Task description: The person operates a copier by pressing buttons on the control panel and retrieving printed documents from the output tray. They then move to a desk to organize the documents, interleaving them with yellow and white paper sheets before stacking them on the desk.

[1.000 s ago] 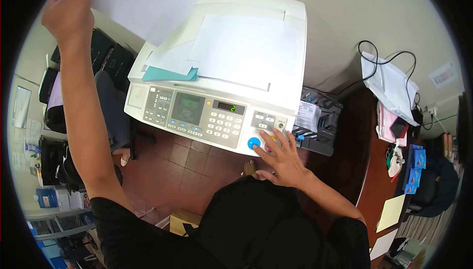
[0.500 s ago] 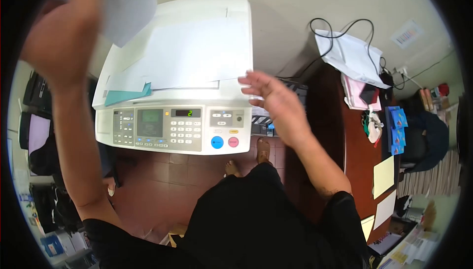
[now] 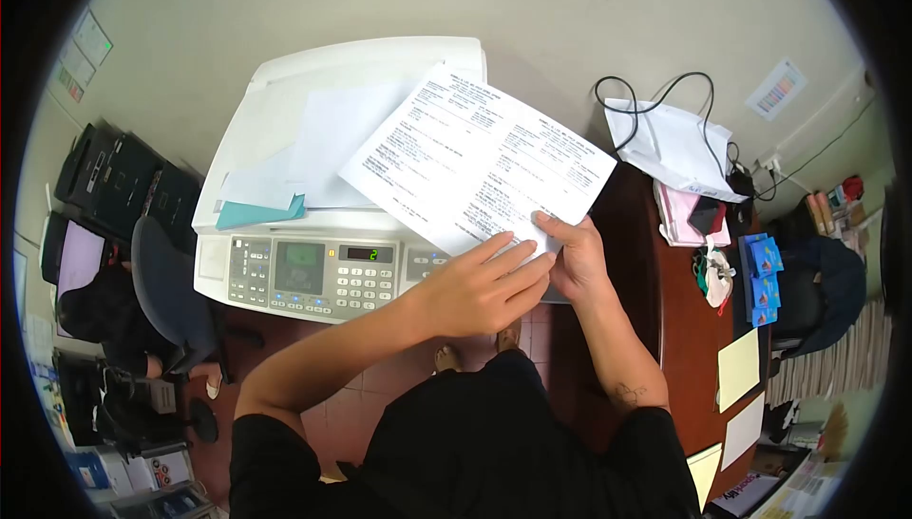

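Note:
A printed sheet of paper (image 3: 480, 163), covered in two columns of small text, is held tilted in front of the copier (image 3: 228, 139). My right hand (image 3: 579, 261) grips its lower right edge, thumb on the printed face and the other fingers hidden behind. My left hand (image 3: 484, 286) is closed at the bottom edge close by, fingers together over the paper. White sheets (image 3: 328, 139) and a teal sheet (image 3: 261, 212) lie on the copier lid. The control panel (image 3: 313, 277) shows a green 2, and its right part is covered by my left hand and the sheet.
On the right is a brown desk (image 3: 632, 263) with a white envelope (image 3: 665, 139), a black cable (image 3: 708, 92), blue packets (image 3: 765, 277) and a yellow paper (image 3: 738, 369). A person in black (image 3: 100, 315) sits by an office chair (image 3: 171, 282) on the left.
My left hand, raised at the upper left with a blurred paper, has come down to the middle. My right hand, free before, now grips the printed sheet beside it.

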`<state>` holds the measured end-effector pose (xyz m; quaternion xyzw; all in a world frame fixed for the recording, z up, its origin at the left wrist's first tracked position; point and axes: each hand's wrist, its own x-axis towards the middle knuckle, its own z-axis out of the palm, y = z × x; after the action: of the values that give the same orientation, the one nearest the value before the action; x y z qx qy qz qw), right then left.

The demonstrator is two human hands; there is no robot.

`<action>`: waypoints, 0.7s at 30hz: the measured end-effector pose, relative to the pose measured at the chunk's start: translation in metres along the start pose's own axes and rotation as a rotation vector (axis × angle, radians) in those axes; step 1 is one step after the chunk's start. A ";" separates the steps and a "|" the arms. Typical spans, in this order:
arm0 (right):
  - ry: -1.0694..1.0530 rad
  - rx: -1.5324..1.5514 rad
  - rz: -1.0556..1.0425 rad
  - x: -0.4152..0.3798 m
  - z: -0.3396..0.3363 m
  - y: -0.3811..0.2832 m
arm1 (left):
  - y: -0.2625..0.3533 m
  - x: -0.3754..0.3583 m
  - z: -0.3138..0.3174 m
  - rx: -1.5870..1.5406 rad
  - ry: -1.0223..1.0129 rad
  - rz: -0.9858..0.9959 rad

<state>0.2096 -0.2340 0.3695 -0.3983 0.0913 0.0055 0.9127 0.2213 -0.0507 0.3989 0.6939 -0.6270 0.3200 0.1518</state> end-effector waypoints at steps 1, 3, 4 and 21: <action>0.000 -0.007 0.010 0.003 -0.007 0.001 | 0.003 -0.003 -0.006 -0.010 -0.013 -0.024; -0.031 -0.008 -0.008 0.006 -0.020 0.000 | 0.012 -0.015 -0.020 -0.112 -0.007 -0.154; -0.032 -0.009 -0.019 0.007 -0.025 0.000 | 0.011 -0.025 -0.028 -0.177 -0.005 -0.215; 0.615 0.125 -0.369 -0.116 -0.276 -0.016 | 0.084 -0.054 0.012 -0.702 -0.018 -0.698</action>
<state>0.0517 -0.4389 0.2168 -0.3344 0.2881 -0.2849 0.8509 0.1428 -0.0307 0.3396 0.7722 -0.4284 0.0137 0.4691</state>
